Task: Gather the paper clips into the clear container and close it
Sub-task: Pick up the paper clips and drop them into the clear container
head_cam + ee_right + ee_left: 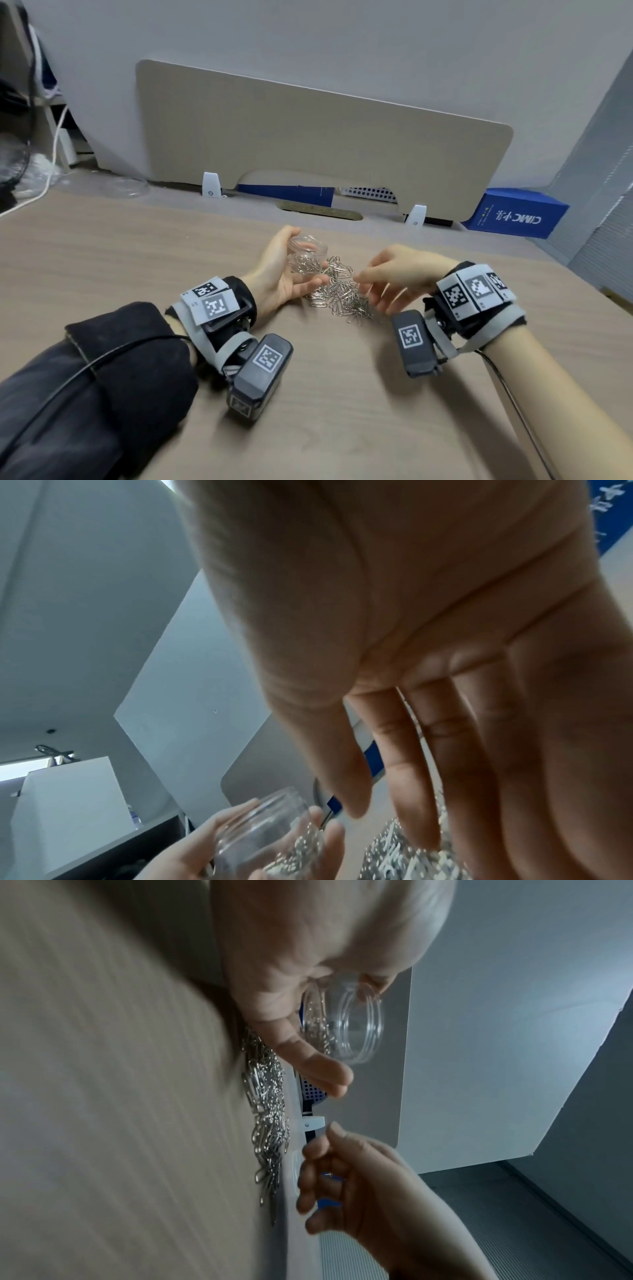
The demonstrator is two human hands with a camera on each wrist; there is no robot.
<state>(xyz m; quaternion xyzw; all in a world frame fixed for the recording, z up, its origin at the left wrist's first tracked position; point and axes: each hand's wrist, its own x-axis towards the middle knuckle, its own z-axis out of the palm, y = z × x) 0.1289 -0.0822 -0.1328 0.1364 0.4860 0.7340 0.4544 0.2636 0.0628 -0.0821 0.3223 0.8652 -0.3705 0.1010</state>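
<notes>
A small clear jar (pixel 307 254) with no lid, holding some silver paper clips at its bottom, is gripped by my left hand (pixel 279 274) just above the desk, mouth upward and slightly tilted. A loose pile of paper clips (pixel 342 296) lies on the desk right beside it. My right hand (pixel 394 275) hovers over the pile's right side, fingers spread and relaxed, with nothing visibly held. In the left wrist view the jar (pixel 356 1023) sits behind my thumb, above the pile (pixel 267 1115). The right wrist view shows my straight fingers (pixel 455 750) above the pile (pixel 404 859) and the jar (pixel 270 831).
A round clear lid-like piece (pixel 127 186) lies at the desk's far left back. A beige divider panel (pixel 308 137) closes off the back edge, a blue box (pixel 517 214) stands at the back right, and a white cable (pixel 44 185) runs at the far left.
</notes>
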